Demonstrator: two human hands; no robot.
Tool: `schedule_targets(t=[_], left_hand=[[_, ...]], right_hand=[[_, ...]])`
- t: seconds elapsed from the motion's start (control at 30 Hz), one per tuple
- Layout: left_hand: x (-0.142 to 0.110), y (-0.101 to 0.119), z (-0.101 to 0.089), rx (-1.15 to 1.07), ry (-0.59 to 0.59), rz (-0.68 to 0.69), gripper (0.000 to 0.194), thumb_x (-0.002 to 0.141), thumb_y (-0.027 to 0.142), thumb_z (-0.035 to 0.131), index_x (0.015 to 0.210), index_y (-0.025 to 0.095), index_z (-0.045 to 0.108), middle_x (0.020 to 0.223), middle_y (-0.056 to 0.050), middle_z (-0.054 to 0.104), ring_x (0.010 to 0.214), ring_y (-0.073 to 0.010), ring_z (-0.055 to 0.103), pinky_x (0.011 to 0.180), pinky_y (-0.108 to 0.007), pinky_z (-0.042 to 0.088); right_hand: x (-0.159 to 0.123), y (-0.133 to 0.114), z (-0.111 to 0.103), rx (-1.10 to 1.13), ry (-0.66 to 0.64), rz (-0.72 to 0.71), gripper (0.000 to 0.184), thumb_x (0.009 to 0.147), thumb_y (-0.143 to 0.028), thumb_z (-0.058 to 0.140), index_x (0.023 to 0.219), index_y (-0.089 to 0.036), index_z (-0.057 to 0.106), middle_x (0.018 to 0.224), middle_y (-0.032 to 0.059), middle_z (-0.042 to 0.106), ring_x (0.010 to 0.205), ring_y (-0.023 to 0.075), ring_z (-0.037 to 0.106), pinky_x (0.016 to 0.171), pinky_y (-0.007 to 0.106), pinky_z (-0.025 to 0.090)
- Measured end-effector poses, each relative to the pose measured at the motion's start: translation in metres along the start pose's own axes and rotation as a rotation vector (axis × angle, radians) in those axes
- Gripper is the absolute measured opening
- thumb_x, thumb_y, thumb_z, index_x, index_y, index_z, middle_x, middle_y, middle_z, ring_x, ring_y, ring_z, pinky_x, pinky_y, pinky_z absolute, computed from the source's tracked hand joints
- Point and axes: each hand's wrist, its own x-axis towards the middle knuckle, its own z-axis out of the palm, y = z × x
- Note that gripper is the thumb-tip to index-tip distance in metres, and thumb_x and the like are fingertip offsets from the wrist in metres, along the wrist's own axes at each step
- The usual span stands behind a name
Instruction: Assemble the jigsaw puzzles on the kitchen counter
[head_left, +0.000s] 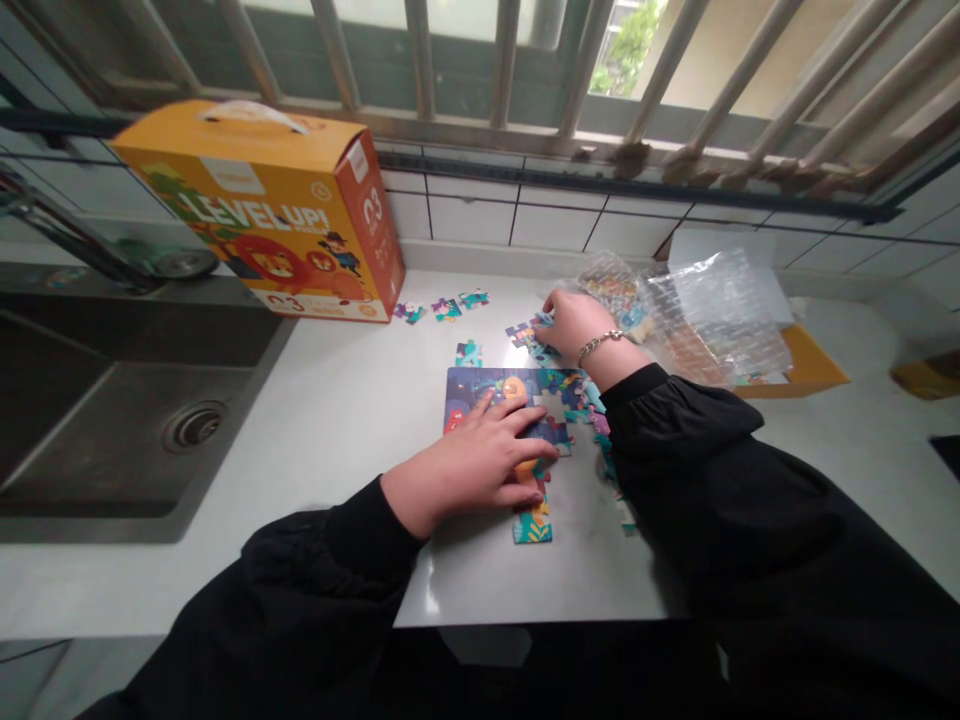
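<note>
My left hand (491,455) lies flat with fingers spread on a partly joined jigsaw puzzle (555,380), covering much of its middle. The joined part has a dark blue and purple picture, with a gap right of my fingertips. A strip of joined pieces (532,528) runs down below that hand. Beyond the puzzle, my right hand (577,325) is bent down with its fingers closed at a puzzle piece (544,325) among loose ones. Its fingertips are partly hidden. More joined pieces (600,420) run along the right side, partly under my right sleeve.
Several loose pieces (446,310) lie near an orange puzzle box (277,215) at the back left. Clear plastic bags (720,310) rest on a yellow box lid or tray (817,365) at the right. A dark sink (127,430) is on the left, and window bars rise behind the counter.
</note>
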Motion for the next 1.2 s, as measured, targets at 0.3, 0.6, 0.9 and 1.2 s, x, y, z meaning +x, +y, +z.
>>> schedule_targets(t=[0.3, 0.6, 0.9, 1.2], left_hand=[[-0.006, -0.012, -0.003, -0.017, -0.006, -0.029, 0.059, 0.091, 0.051, 0.089, 0.146, 0.037, 0.075, 0.18, -0.014, 0.045, 0.165, -0.0481, 0.04, 0.134, -0.078, 0.025], [-0.01, -0.018, -0.004, -0.014, 0.016, -0.012, 0.061, 0.089, 0.054, 0.09, 0.146, 0.036, 0.075, 0.177, -0.014, 0.048, 0.161, -0.0485, 0.045, 0.133, -0.075, 0.028], [-0.006, -0.018, -0.011, 0.032, 0.155, -0.165, 0.048, 0.099, 0.047, 0.08, 0.137, 0.019, 0.072, 0.151, -0.018, 0.066, 0.143, -0.0404, 0.059, 0.119, -0.059, 0.049], [-0.006, -0.02, -0.01, 0.075, 0.167, -0.217, 0.034, 0.103, 0.041, 0.073, 0.128, 0.018, 0.073, 0.144, -0.017, 0.068, 0.133, -0.0396, 0.062, 0.109, -0.058, 0.052]], right_hand=[[-0.016, 0.013, -0.006, 0.16, 0.154, -0.051, 0.035, 0.092, -0.02, 0.075, 0.127, -0.02, 0.068, 0.109, 0.0116, 0.083, 0.099, 0.0304, 0.075, 0.085, 0.04, 0.052], [0.005, -0.004, 0.006, 0.157, 0.15, -0.182, 0.024, 0.099, -0.033, 0.073, 0.118, -0.019, 0.075, 0.125, 0.0176, 0.079, 0.119, 0.0341, 0.071, 0.105, 0.046, 0.053], [0.053, -0.089, 0.026, 0.212, 0.057, -0.167, 0.052, 0.101, -0.042, 0.075, 0.143, -0.014, 0.062, 0.138, 0.0223, 0.076, 0.125, 0.0353, 0.07, 0.107, 0.046, 0.054], [0.072, -0.09, 0.024, 0.173, 0.01, -0.193, 0.049, 0.095, -0.024, 0.074, 0.141, -0.014, 0.062, 0.13, 0.0216, 0.078, 0.117, 0.0336, 0.072, 0.101, 0.044, 0.055]])
